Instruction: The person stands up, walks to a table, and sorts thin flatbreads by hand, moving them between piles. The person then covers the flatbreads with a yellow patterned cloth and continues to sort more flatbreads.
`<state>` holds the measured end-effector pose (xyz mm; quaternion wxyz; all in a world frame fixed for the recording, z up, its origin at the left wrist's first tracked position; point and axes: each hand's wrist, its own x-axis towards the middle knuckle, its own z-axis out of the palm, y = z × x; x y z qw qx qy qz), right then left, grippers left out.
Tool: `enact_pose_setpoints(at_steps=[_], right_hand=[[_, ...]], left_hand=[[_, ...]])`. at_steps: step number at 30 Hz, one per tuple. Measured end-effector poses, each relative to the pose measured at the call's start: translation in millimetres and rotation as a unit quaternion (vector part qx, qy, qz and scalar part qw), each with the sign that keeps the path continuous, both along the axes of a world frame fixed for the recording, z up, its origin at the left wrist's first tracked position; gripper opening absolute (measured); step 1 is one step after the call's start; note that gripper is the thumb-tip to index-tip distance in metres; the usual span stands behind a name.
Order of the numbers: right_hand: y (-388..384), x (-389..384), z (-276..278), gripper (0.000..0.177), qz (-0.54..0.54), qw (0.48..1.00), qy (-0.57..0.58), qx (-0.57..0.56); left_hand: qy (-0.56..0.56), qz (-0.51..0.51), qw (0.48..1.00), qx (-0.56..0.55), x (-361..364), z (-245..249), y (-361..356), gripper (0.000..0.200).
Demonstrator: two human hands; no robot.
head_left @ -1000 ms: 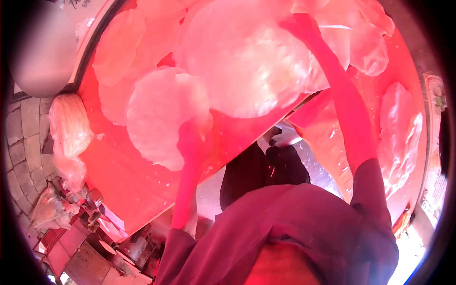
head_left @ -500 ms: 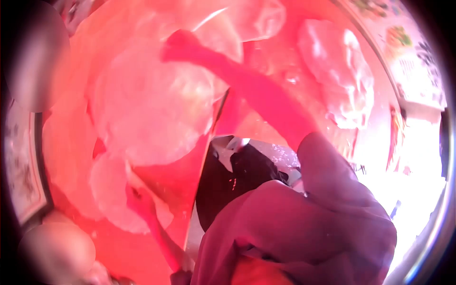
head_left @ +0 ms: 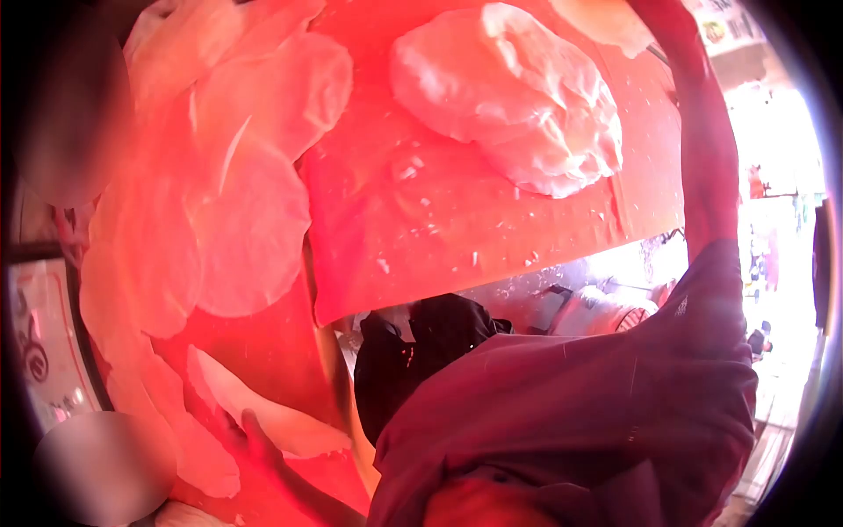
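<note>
Strong red light tints everything. My left hand (head_left: 250, 439) lies low on the table, its thumb apart from its fingers, touching or right beside a thin pale sheet (head_left: 272, 408). My right forearm (head_left: 709, 167) stretches up the right side; its hand is beyond the top edge. Near that wrist is another thin sheet (head_left: 606, 19), partly cut off by the frame. Large round thin sheets, resembling flatbreads, overlap in a spread pile (head_left: 250, 237) on the left. A separate rumpled stack of pale sheets (head_left: 518, 97) rests on the table at upper middle.
The red-covered table (head_left: 395, 272) bends around in front of me, with small pale crumbs scattered on it. A gap below its edge shows dark clothing (head_left: 430, 351) and a pale cylindrical thing (head_left: 606, 307). Framed panels stand at far left; a bright opening is at right.
My right arm has swung from over the left pile to the far upper right. My view has turned, so the rumpled stack sits further left. The left hand shows lower, beside a thin sheet.
</note>
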<state>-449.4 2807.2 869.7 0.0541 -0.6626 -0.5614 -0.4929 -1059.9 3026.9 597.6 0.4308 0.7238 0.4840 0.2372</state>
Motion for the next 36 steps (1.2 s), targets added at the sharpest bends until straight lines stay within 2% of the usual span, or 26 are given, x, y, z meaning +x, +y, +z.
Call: enact_pose_setpoints(at_steps=[1,2,3,5,6,8,9,10,11,12,13,14,15,17,19,21,23,25,27,29,30,31,32,35,36], right_hand=[[-27,14,-13,0.011,0.011,0.998,-0.052,0.018],[-52,14,-25,0.013,0.033,0.998,0.053,-0.003],[-75,15,-50,0.012,-0.178,0.983,0.015,-0.031],[-123,19,-114,0.009,-0.226,0.965,0.114,-0.063],[-152,20,-167,0.009,-0.241,0.965,0.051,-0.084],[-180,-21,-248,0.036,-0.313,0.901,0.239,-0.181],[-205,-28,-298,0.017,-0.330,0.871,0.278,-0.234],[-214,-60,-325,0.024,-0.262,0.892,0.284,-0.236],[-218,-89,-341,0.029,-0.257,0.863,0.359,-0.244],[-211,-105,-329,0.047,-0.257,0.763,0.537,-0.253],[-209,-117,-333,0.047,-0.253,0.763,0.541,-0.247],[-208,-126,-338,0.052,-0.241,0.797,0.523,-0.181],[-209,-134,-343,0.057,-0.228,0.826,0.502,-0.115],[-210,-146,-363,0.061,-0.229,0.822,0.513,-0.091],[-207,-157,-373,0.070,-0.232,0.804,0.543,-0.073],[-204,-170,-376,0.075,-0.244,0.790,0.557,-0.075],[-204,-169,-383,0.076,-0.244,0.793,0.555,-0.069],[-206,-170,-387,0.074,-0.251,0.798,0.540,-0.086],[-203,-171,-380,0.076,-0.246,0.784,0.563,-0.089],[-206,-171,-384,0.077,-0.272,0.773,0.557,-0.138],[-207,-173,-384,0.078,-0.255,0.737,0.612,-0.128],[-208,-175,-393,0.074,-0.264,0.735,0.611,-0.129],[-207,-177,-407,0.069,-0.267,0.733,0.612,-0.132],[-183,-183,-378,0.063,-0.245,0.794,0.540,-0.137],[-179,-187,-379,0.061,-0.209,0.779,0.575,-0.139]], left_hand=[[-0.039,-0.018,0.999,0.012,20,3,-1,0.051],[-0.076,-0.034,0.996,0.024,39,7,-3,0.052],[-0.075,-0.042,0.996,0.030,66,22,-7,0.052],[-0.051,-0.151,0.987,-0.016,125,61,-16,0.053],[-0.048,-0.160,0.986,-0.009,156,73,-27,0.053],[-0.118,-0.147,0.982,-0.001,214,92,-48,0.052],[-0.136,-0.179,0.974,0.002,241,98,-52,0.052],[-0.155,-0.210,0.965,0.006,269,104,-55,0.051],[-0.169,-0.210,0.962,0.041,304,129,-77,0.051],[-0.194,-0.205,0.957,0.063,331,139,-82,0.052],[-0.254,-0.189,0.947,0.045,360,156,-96,0.052],[-0.313,-0.172,0.934,0.027,389,178,-115,0.052],[-0.355,-0.228,0.906,-0.005,412,205,-132,0.047],[-0.428,-0.235,0.860,-0.147,445,222,-137,0.031],[-0.444,-0.357,0.789,-0.231,475,212,-122,0.024],[-0.422,-0.292,0.825,-0.235,507,174,-118,0.016],[-0.408,-0.276,0.825,-0.275,536,84,-98,0.010],[-0.283,-0.336,0.864,-0.245,518,40,-118,0.022],[-0.209,-0.199,0.902,-0.321,478,18,-133,0.037],[-0.182,-0.244,0.907,-0.292,431,-25,-107,0.042],[-0.178,-0.243,0.923,-0.240,405,-67,-89,0.042],[-0.167,-0.227,0.942,-0.180,367,-100,-67,0.043],[-0.121,-0.217,0.960,-0.125,330,-112,-49,0.041],[-0.026,-0.120,0.992,-0.024,234,-112,-3,0.036],[0.013,-0.088,0.996,0.008,206,-111,10,0.034]])
